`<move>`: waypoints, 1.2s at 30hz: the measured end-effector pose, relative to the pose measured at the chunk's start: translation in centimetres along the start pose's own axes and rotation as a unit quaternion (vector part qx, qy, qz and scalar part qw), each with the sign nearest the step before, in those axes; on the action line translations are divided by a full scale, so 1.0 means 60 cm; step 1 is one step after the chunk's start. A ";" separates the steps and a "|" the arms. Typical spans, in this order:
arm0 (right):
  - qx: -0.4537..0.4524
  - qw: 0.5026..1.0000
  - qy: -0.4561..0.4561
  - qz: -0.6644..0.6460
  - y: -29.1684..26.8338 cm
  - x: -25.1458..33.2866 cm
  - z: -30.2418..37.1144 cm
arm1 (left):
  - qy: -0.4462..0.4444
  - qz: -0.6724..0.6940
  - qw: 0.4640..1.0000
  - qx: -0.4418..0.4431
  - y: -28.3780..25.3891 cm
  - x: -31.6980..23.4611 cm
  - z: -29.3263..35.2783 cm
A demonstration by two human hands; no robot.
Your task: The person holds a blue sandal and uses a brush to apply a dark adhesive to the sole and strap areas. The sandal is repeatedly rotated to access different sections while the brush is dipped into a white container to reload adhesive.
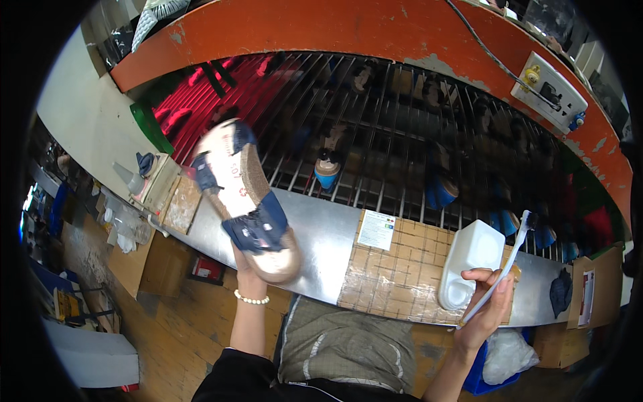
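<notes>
A shoe [258, 224] with dark blue straps and a pale beige face turned toward me is raised over the left part of the metal ledge. My left hand [249, 273] grips it from behind at its lower end; the shoe hides most of the fingers. A white toothbrush-like brush [504, 277] with dark bristles stands tilted in my right hand [492, 305], its handle pinched between thumb and fingers. Just beside that hand is a white plastic container [474, 244] with a round well at its near end, resting on the cardboard-covered ledge.
Beyond the ledge [318, 224], a rack of metal bars carries several shoes, one [327, 167] with a blue end, under an orange beam [321, 30]. Red light glows at left. A printed card [377, 230] lies on the cardboard [385, 278]. A dark cloth [561, 293] sits far right.
</notes>
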State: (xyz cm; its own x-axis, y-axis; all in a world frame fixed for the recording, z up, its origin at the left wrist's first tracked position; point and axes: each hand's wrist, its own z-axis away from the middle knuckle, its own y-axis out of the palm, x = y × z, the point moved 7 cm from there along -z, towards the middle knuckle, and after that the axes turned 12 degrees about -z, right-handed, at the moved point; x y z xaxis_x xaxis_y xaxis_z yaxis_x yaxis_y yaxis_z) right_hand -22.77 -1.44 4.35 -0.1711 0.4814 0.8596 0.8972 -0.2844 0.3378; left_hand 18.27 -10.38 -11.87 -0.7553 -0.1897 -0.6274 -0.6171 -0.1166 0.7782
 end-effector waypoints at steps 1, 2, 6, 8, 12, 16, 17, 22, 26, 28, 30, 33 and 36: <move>-0.006 1.000 0.008 0.005 0.002 -0.006 -0.001 | -0.083 0.067 0.992 0.061 0.055 0.010 -0.014; -0.009 1.000 0.012 0.015 0.002 -0.007 -0.003 | -0.166 0.138 0.969 0.120 0.096 0.021 -0.030; -0.033 0.999 0.021 0.033 -0.009 -0.009 -0.007 | -0.373 0.258 0.891 -0.016 0.040 0.086 -0.132; -0.039 0.998 0.023 0.054 -0.018 -0.011 -0.005 | -0.424 0.259 0.857 -0.136 -0.012 0.101 -0.208; -0.051 0.996 0.025 0.071 -0.030 -0.020 -0.005 | -0.399 0.261 0.869 -0.128 -0.089 0.109 -0.370; -0.064 0.994 0.032 0.080 -0.035 -0.025 -0.007 | -0.232 0.145 0.945 -0.176 -0.169 0.073 -0.461; -0.062 0.995 0.031 0.077 -0.037 -0.028 -0.010 | -0.200 0.114 0.949 -0.215 -0.184 0.066 -0.463; -0.066 0.991 0.047 0.102 -0.054 -0.063 -0.010 | 0.011 -0.196 0.970 -0.142 -0.046 0.119 -0.412; -0.004 0.994 0.097 0.057 -0.037 -0.051 -0.002 | 0.059 -0.709 0.701 0.045 0.087 0.149 -0.387; -0.001 0.992 0.064 0.105 -0.059 -0.034 0.003 | -0.040 -0.803 0.592 0.058 0.052 0.192 -0.398; -0.013 0.977 0.040 0.210 -0.093 -0.013 0.008 | 0.014 -0.825 0.562 0.051 0.038 0.174 -0.427; -0.069 0.951 0.043 0.299 -0.176 0.014 0.027 | -0.161 -0.596 0.782 0.089 0.093 0.173 -0.394; -0.047 0.887 0.023 0.460 -0.214 0.034 0.038 | -0.163 -0.504 0.839 0.127 0.083 0.068 -0.374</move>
State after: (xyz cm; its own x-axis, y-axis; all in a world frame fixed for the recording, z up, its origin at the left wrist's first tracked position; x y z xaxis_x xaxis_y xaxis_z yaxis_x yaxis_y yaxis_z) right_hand -33.70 5.10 0.90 0.5962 -0.0239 0.8025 0.6286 -0.6079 -0.4851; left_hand 17.04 -33.62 -9.89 0.1828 0.1615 -0.9698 -0.9745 0.1606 -0.1570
